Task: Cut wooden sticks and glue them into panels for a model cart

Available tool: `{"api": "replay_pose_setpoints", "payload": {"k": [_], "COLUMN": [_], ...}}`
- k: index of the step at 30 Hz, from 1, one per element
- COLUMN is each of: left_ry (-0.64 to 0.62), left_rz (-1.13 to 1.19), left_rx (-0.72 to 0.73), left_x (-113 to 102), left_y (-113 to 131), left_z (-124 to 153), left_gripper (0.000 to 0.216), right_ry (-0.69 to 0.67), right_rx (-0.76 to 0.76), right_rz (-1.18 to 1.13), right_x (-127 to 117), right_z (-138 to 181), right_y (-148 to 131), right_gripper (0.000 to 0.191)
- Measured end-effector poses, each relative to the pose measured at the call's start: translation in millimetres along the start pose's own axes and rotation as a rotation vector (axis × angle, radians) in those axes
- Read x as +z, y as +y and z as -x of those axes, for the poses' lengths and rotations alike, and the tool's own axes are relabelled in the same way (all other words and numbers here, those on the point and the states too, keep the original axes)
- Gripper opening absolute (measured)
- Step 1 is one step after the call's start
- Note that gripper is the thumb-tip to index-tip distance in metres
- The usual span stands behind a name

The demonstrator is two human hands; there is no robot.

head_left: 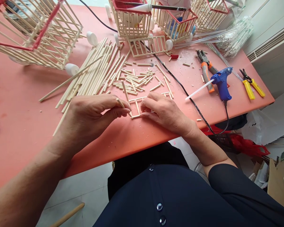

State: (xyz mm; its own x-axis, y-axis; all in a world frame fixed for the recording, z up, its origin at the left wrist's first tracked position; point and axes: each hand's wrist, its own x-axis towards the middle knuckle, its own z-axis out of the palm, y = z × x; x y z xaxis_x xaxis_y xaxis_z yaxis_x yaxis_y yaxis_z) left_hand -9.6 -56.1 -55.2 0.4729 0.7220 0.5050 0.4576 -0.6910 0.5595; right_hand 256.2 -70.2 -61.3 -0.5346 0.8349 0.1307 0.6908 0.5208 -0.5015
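Note:
My left hand [94,110] is closed in a pinch on a short wooden stick [119,102], whose upper end pokes out above the fingers. Its fingertips meet the left corner of a small ladder-like frame of wooden sticks [137,107] lying near the table's front edge. Another stick [125,90] rises at a slant from that corner. On the frame's right side, my right hand [162,110] is closed with fingertips gripping it and hides part of it. Just beyond both hands lies a pile of short cut sticks [134,80].
Long sticks [92,71] lie left of the pile. Stick-built carts [61,41] with white wheels stand at the back. A blue glue gun [222,83], orange-handled pliers [205,69] and yellow-handled cutters [251,85] lie right. A black cord [177,80] crosses the pink table [113,138].

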Motion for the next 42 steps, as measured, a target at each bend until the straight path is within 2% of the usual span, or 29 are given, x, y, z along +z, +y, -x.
{"api": "replay_pose_setpoints", "payload": {"k": [12, 18, 25, 29, 42], "left_ry": [0.001, -0.06, -0.117, -0.132, -0.169], "left_rz": [0.027, 0.048, 0.077, 0.052, 0.079], "left_rx": [0.046, 0.039, -0.132, -0.159, -0.103], "left_x": [3, 0, -3, -3, -2], "left_y": [-2, 0, 10, 11, 9], "left_z": [-1, -4, -7, -6, -8], "left_gripper": [0.022, 0.02, 0.023, 0.021, 0.023], "right_ry": [-0.013, -0.016, -0.001, -0.007, 0.001], "right_rx": [0.021, 0.025, 0.012, 0.018, 0.0], "right_rz": [0.005, 0.023, 0.034, 0.04, 0.032], "right_x": [-2, -1, 1, 1, 1], "right_z": [-1, -2, -1, -1, -1], "right_y": [-4, -3, -2, -2, -1], "right_gripper": [0.009, 0.012, 0.014, 0.013, 0.014]}}
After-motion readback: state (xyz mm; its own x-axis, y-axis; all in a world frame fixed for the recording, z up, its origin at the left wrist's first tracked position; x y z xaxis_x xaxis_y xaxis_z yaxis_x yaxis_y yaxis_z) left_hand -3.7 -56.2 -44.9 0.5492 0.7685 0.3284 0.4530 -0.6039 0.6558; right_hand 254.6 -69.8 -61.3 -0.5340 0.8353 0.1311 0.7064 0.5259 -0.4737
